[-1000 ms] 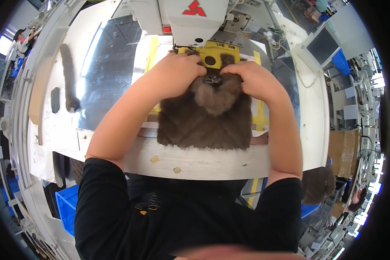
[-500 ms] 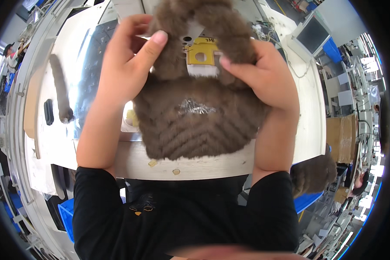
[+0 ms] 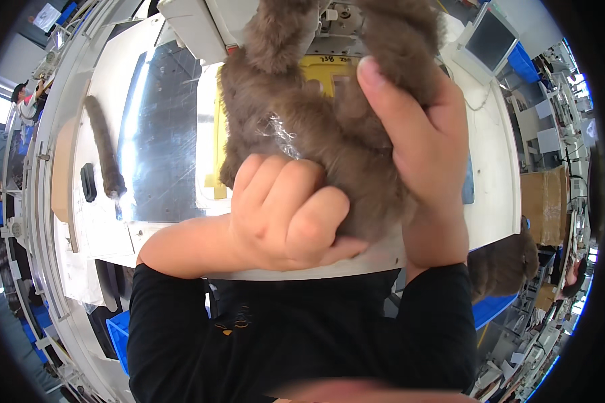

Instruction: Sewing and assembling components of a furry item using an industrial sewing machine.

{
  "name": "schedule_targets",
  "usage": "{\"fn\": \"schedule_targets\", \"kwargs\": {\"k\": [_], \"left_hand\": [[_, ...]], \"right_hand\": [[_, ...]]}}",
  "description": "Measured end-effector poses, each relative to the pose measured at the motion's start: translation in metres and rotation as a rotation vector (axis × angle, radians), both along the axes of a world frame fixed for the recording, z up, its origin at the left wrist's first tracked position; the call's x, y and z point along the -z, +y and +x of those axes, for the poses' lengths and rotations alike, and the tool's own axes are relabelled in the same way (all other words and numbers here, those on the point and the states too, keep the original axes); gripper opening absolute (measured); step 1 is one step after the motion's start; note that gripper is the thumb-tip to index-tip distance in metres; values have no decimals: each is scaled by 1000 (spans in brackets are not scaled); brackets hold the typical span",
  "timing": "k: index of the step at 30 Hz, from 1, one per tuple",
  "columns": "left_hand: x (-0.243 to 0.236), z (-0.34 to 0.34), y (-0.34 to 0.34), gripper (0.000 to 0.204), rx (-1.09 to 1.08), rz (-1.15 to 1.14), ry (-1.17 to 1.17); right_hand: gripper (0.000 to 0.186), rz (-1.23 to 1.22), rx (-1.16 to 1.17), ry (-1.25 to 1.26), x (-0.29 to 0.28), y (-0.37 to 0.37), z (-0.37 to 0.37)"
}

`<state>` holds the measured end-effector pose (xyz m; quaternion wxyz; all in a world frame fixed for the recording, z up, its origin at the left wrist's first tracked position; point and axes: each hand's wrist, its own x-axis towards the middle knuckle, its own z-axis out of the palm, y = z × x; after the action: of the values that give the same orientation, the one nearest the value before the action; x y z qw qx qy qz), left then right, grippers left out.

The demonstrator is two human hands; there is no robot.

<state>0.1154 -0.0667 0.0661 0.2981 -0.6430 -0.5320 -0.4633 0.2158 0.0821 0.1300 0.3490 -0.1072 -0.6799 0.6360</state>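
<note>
A brown furry plush piece (image 3: pixel 356 178) is lifted over the table in front of me, with loops or limbs reaching toward the far side. Shiny silvery strands (image 3: pixel 284 138) show on its fur. My left hand (image 3: pixel 282 211) is closed on the near part of the plush, fingers curled and knuckles up. On the right side, my right hand (image 3: pixel 423 131) grips the plush with the thumb on top; its other fingers are mostly hidden behind the fur. Partly covered by the plush is a yellow template (image 3: pixel 220 131) on the table.
A shiny metal plate (image 3: pixel 161 134) lies left of the plush. Beyond it are a brown furry strip (image 3: pixel 103 141) and a small black object (image 3: pixel 88 183). A machine (image 3: pixel 222 27) stands at the back. Rightward are a monitor (image 3: pixel 491 37), a cardboard box (image 3: pixel 544 205) and brown fur pieces (image 3: pixel 503 269).
My left hand has left the far left loop and come down to the near part of the plush. The plush has turned and bunched up, with my right hand still holding its right side.
</note>
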Motion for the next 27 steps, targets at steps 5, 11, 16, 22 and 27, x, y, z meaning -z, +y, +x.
{"fn": "schedule_targets", "kwargs": {"k": [5,11,16,22,27], "left_hand": [[-8,2,-6,73,27,-217,-179],[-16,3,-12,80,-96,-260,153],[2,-2,8,49,-160,-29,145],[-23,-11,-2,39,-99,-221,154],[-10,-10,2,24,-125,-109,486]], "right_hand": [[24,35,24,61,-2,5,1],[22,85,11,51,-7,0,4],[21,415,75,-59,-4,3,7],[21,124,29,138,1,6,2],[22,-82,36,65,-4,13,4]]}}
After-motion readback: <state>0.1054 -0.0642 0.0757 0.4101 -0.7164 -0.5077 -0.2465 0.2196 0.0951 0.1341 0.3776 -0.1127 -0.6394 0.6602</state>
